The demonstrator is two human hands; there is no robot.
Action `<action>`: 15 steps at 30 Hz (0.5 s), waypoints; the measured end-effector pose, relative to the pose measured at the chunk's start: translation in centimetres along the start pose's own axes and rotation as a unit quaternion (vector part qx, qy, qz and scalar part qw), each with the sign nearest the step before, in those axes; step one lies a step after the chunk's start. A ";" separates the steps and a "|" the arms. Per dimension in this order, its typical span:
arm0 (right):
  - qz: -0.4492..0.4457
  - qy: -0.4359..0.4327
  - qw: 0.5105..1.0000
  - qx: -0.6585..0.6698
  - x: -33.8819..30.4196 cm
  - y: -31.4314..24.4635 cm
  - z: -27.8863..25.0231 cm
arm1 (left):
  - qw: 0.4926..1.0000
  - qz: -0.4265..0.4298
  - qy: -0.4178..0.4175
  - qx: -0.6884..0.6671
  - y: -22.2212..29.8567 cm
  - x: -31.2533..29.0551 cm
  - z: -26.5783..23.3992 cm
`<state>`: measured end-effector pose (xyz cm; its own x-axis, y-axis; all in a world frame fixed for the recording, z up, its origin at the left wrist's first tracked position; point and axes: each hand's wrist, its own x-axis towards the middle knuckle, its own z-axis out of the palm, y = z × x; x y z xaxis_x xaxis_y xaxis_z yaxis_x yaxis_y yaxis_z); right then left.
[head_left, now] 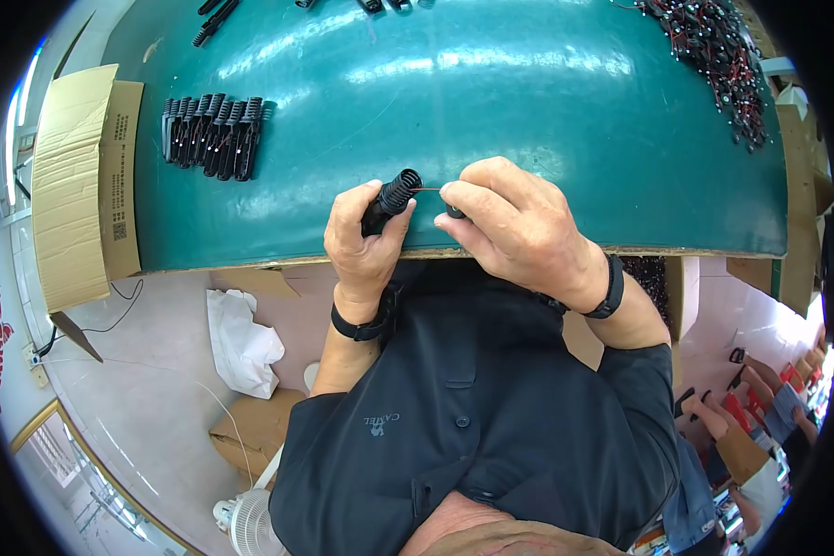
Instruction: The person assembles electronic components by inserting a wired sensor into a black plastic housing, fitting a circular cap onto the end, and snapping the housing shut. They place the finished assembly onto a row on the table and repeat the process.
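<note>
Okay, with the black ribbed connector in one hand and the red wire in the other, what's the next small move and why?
Probably draw the red wire further along. The left hand grips the black ribbed connector, the right hand pinches the wire's other end, and a short stretch still spans between them.

Bright overhead light streaks glare across the glossy teal rubber table mat (547, 111) before you; beyond it, fisheye edges bend and blacken.

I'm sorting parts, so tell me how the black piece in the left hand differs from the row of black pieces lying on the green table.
The ribbed black piece is gripped in the left hand, lifted off the table; the row of black pieces lies untouched on the green table. The held piece is single, with a red wire running to the right hand; the row is many pieces side by side. Both are black.
</note>
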<state>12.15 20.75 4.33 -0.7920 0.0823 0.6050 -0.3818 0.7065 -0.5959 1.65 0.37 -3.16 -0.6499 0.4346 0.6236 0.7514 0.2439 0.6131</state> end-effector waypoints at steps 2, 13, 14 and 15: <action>0.003 -0.003 1.000 0.002 0.1 -0.1 -0.1 | 1.000 -0.001 -0.005 -0.004 -0.1 -0.1 0.0; 0.122 -0.076 0.985 0.100 0.8 1.4 -0.7 | 0.998 0.007 -0.061 0.001 0.7 1.2 -0.4; 0.120 -0.079 0.985 0.100 0.7 1.8 -0.7 | 0.997 0.002 -0.074 -0.001 0.8 1.2 -0.5; 0.127 -0.082 0.982 0.111 0.6 2.2 -0.6 | 0.996 -0.003 -0.087 -0.002 0.9 1.3 -0.6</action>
<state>11.12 22.79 3.75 -0.9342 0.1081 0.3400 -0.2427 0.5061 -0.8276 1.39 0.65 -1.53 -0.6242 0.5767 0.5271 0.7472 0.2435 0.6183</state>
